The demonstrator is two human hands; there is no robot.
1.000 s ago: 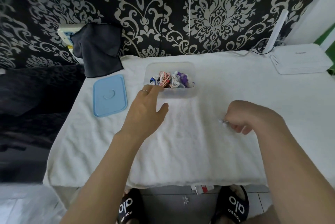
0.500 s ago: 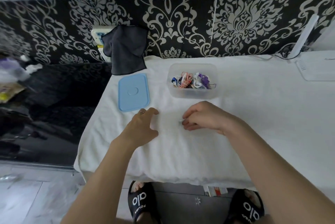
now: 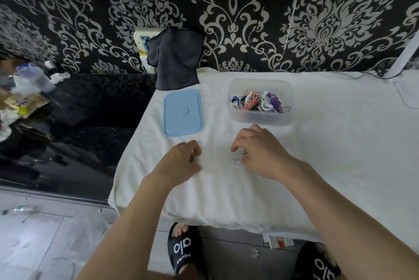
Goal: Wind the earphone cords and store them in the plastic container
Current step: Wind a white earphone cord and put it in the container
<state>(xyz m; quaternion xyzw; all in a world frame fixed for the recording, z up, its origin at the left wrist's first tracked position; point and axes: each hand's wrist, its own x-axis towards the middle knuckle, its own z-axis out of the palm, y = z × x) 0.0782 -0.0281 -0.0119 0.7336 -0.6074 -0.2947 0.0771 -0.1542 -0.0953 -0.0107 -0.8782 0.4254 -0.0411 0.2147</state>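
At centre frame the right hand [image 3: 258, 152] rests on the white towel [image 3: 340, 155], fingers curled down over a small pale earphone [image 3: 238, 159] whose cord is too faint against the cloth to trace; whether the fingers actually pinch it cannot be told. Just to its left, the left hand [image 3: 181, 161] lies loosely curled on the towel, a ring on one finger, with nothing visible in its grip. Directly above the right hand, near the upper middle of the frame, stands the clear plastic container [image 3: 260, 118], open, holding a heap of wound earphone cords [image 3: 258, 101] in red-and-white, blue, purple and white. Its blue lid [image 3: 182, 113] lies flat on the towel to the container's left, well apart from it. A dark cloth [image 3: 176, 59] hangs above the lid against the patterned wall. At the bottom edge, black slides [image 3: 183, 250] read "alo" in white, with smaller lettering beneath that is hard to read
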